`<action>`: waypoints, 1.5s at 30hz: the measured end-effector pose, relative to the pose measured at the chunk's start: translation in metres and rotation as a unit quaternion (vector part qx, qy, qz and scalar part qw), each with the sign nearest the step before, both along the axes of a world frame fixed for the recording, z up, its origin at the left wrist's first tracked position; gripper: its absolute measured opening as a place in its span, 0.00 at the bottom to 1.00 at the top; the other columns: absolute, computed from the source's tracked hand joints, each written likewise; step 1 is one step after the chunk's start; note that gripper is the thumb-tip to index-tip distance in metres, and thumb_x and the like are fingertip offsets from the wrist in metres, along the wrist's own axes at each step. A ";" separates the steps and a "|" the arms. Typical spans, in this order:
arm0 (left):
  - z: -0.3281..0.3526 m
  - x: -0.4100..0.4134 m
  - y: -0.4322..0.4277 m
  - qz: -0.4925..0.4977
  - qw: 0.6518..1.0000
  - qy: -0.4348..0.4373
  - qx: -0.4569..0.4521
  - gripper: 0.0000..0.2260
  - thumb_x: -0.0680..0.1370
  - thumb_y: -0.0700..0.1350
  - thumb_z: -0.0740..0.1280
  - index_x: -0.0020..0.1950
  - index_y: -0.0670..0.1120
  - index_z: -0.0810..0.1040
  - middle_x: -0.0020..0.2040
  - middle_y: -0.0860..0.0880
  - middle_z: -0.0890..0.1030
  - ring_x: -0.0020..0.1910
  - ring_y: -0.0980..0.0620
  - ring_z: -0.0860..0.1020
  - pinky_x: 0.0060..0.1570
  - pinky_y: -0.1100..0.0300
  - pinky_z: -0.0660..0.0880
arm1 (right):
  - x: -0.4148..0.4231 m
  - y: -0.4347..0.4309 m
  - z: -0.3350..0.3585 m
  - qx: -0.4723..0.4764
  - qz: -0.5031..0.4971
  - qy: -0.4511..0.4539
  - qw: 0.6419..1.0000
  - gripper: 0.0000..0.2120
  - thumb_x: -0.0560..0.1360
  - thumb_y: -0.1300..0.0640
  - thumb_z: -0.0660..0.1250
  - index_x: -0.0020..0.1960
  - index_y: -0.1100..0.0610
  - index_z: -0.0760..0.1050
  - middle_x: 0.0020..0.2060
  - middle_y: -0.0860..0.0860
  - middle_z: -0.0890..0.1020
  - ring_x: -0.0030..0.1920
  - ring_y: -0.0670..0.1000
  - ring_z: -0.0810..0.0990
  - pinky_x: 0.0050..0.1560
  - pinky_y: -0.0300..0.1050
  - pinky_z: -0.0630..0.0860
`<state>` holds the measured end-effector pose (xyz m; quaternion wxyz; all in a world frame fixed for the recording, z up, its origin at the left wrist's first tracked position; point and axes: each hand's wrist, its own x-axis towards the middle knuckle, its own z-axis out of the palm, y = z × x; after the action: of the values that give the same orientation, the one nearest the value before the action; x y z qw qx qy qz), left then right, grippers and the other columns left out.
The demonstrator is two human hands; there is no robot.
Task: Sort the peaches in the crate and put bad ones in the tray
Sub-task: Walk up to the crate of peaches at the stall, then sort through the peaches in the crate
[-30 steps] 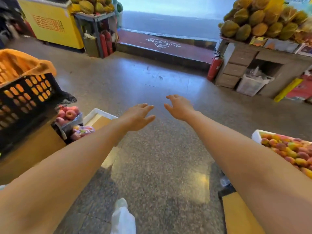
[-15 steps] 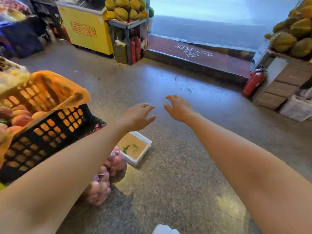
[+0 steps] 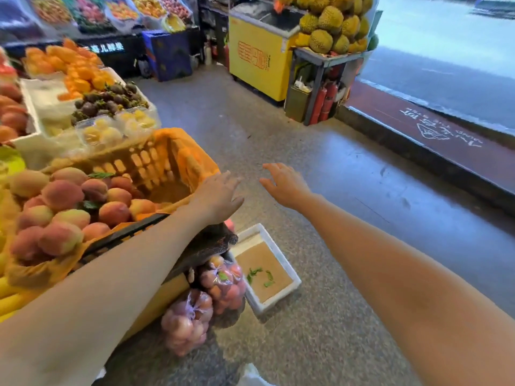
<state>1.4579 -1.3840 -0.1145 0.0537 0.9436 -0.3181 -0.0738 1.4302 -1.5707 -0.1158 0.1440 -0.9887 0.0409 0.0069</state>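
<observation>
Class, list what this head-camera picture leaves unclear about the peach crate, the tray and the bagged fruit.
- Crate: head view, near wall mostly hidden by the left forearm.
- Peaches: head view, lower layers buried under the top ones; blemishes too blurred to judge.
- Tray: head view, left side hidden behind the bagged fruit.

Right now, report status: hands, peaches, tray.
Left hand and right hand open, empty. Pink-yellow peaches piled in orange-lined black plastic crate. White foam tray below, no peaches inside. Mesh fruit bags beside tray.

bare floor (image 3: 320, 190) right, crate (image 3: 167, 162) left
</observation>
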 end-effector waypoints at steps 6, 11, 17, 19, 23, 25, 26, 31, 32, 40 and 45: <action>-0.020 0.039 0.066 0.079 0.993 0.078 0.044 0.30 0.81 0.57 0.56 0.78 0.46 0.51 0.79 0.43 0.53 0.77 0.44 0.54 0.73 0.50 0.57 | 0.080 0.067 -0.015 0.016 0.096 0.018 0.995 0.23 0.81 0.48 0.58 0.73 0.55 0.64 0.70 0.56 0.70 0.69 0.59 0.68 0.67 0.55 0.65; -0.031 0.054 0.094 0.058 0.988 0.142 0.014 0.25 0.81 0.54 0.58 0.77 0.49 0.59 0.75 0.47 0.66 0.72 0.46 0.66 0.70 0.51 0.65 | 0.111 0.111 -0.030 0.030 0.134 0.043 0.990 0.21 0.81 0.49 0.56 0.72 0.56 0.66 0.67 0.56 0.73 0.64 0.60 0.74 0.63 0.57 0.72; -0.030 0.075 0.115 -0.004 0.984 0.180 -0.007 0.21 0.81 0.52 0.59 0.73 0.51 0.67 0.70 0.49 0.72 0.67 0.48 0.71 0.63 0.56 0.67 | 0.137 0.134 -0.039 0.005 0.109 0.020 0.994 0.15 0.81 0.50 0.56 0.53 0.57 0.77 0.45 0.55 0.81 0.44 0.56 0.79 0.47 0.55 0.79; -0.027 0.084 0.123 -0.001 0.986 0.168 -0.016 0.17 0.81 0.51 0.60 0.69 0.51 0.73 0.65 0.50 0.77 0.63 0.49 0.75 0.58 0.57 0.69 | 0.144 0.135 -0.036 -0.007 0.094 0.005 0.996 0.13 0.80 0.50 0.56 0.51 0.56 0.76 0.43 0.54 0.81 0.43 0.56 0.79 0.45 0.54 0.79; -0.023 0.106 0.154 0.068 0.991 0.098 -0.053 0.13 0.80 0.49 0.60 0.62 0.49 0.79 0.59 0.49 0.80 0.58 0.49 0.77 0.56 0.54 0.74 | 0.169 0.146 -0.029 0.006 0.109 -0.038 0.993 0.14 0.80 0.50 0.57 0.55 0.56 0.77 0.48 0.54 0.82 0.48 0.56 0.80 0.47 0.55 0.78; -0.023 0.121 0.175 0.112 0.991 0.037 -0.062 0.13 0.79 0.47 0.61 0.60 0.47 0.79 0.56 0.47 0.80 0.57 0.46 0.77 0.55 0.51 0.74 | 0.188 0.161 -0.029 0.039 0.157 -0.026 0.987 0.15 0.80 0.50 0.59 0.60 0.56 0.76 0.54 0.53 0.81 0.53 0.55 0.79 0.53 0.55 0.77; -0.022 0.126 0.186 0.140 0.988 0.007 -0.063 0.13 0.78 0.47 0.62 0.59 0.47 0.80 0.54 0.46 0.80 0.56 0.45 0.76 0.54 0.49 0.74 | 0.197 0.169 -0.030 0.048 0.188 -0.009 0.981 0.16 0.80 0.49 0.59 0.62 0.56 0.75 0.56 0.53 0.80 0.56 0.55 0.78 0.56 0.54 0.76; -0.023 0.137 0.242 0.280 0.957 -0.078 -0.005 0.18 0.74 0.52 0.65 0.62 0.48 0.78 0.58 0.44 0.77 0.58 0.44 0.72 0.56 0.48 0.71 | 0.233 0.223 -0.034 0.072 0.311 0.068 0.945 0.21 0.79 0.48 0.62 0.70 0.53 0.69 0.63 0.53 0.76 0.62 0.54 0.75 0.61 0.50 0.74; -0.022 0.135 0.252 0.301 0.950 -0.082 0.001 0.20 0.73 0.54 0.66 0.63 0.48 0.77 0.59 0.44 0.76 0.60 0.43 0.71 0.57 0.48 0.70 | 0.236 0.235 -0.035 0.081 0.329 0.076 0.938 0.21 0.79 0.48 0.63 0.70 0.53 0.69 0.63 0.54 0.76 0.61 0.54 0.75 0.60 0.51 0.74; -0.040 0.126 0.313 0.377 0.926 -0.017 0.022 0.39 0.64 0.68 0.69 0.69 0.49 0.68 0.65 0.40 0.71 0.66 0.39 0.68 0.62 0.45 0.69 | 0.246 0.308 -0.052 0.116 0.407 0.156 0.893 0.23 0.75 0.47 0.68 0.66 0.56 0.72 0.57 0.53 0.79 0.55 0.53 0.77 0.55 0.51 0.77; -0.036 0.131 0.323 0.339 0.941 -0.012 -0.004 0.35 0.62 0.68 0.72 0.58 0.47 0.70 0.55 0.44 0.76 0.56 0.43 0.73 0.52 0.49 0.70 | 0.250 0.324 -0.063 0.121 0.372 0.161 0.906 0.28 0.69 0.42 0.74 0.62 0.55 0.71 0.55 0.53 0.78 0.53 0.53 0.77 0.52 0.51 0.77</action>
<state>1.5893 -1.0614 -0.1508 0.0752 0.9962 0.0193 -0.0391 1.6800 -1.2463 -0.1786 0.2408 -0.8925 -0.3085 0.2243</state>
